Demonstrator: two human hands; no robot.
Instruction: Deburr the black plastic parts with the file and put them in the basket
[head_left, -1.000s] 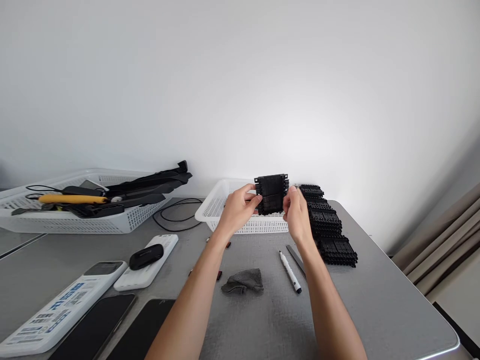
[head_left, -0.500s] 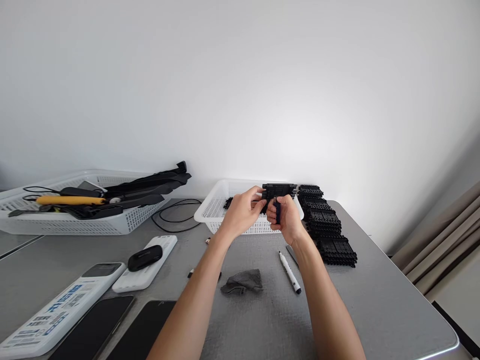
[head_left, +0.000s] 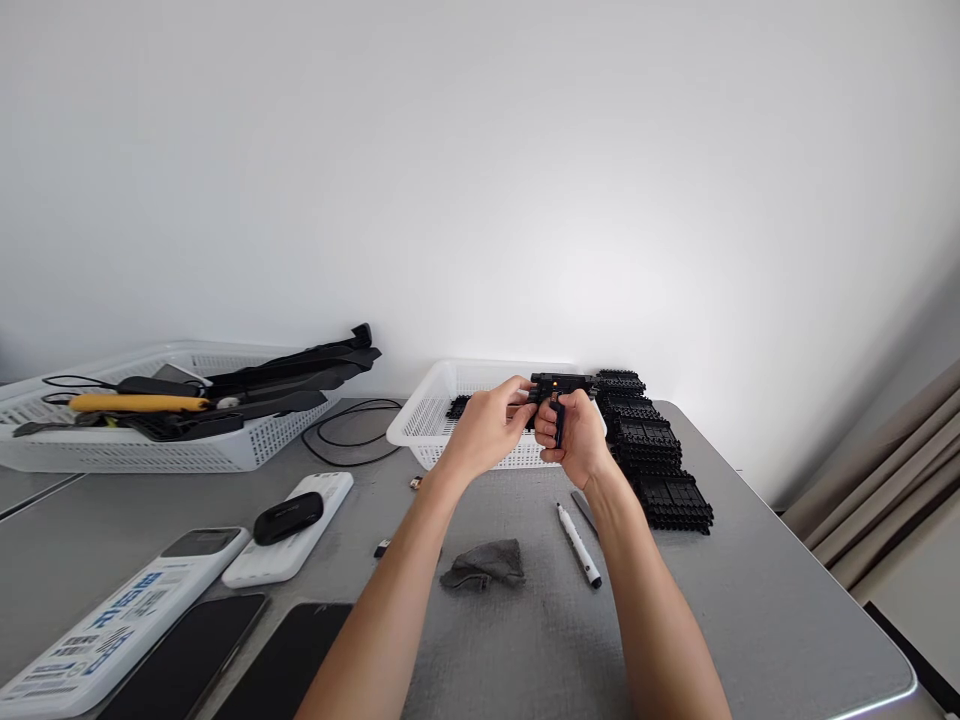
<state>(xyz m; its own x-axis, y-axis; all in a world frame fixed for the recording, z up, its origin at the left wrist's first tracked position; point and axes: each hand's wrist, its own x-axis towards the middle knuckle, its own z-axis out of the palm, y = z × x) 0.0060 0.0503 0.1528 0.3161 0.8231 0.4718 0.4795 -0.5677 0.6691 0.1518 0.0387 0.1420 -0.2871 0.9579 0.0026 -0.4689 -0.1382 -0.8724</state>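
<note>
Both my hands meet above the front of a white mesh basket at the table's middle. My left hand pinches the left end of a flat black plastic part, held edge-on and level. My right hand is curled round the same part and a thin dark stick-like piece below it; a small orange glint shows on the part's top. A row of stacked black plastic parts lies just right of my right hand.
A white marker, a grey strip and a crumpled grey cloth lie before the basket. Left: a black case on a white power bank, phones, a printed white device, a cable, a large white basket of tools.
The black part was held upright and face-on a second ago; it has been turned flat and lowered over the basket. My right hand closed round it from below.
</note>
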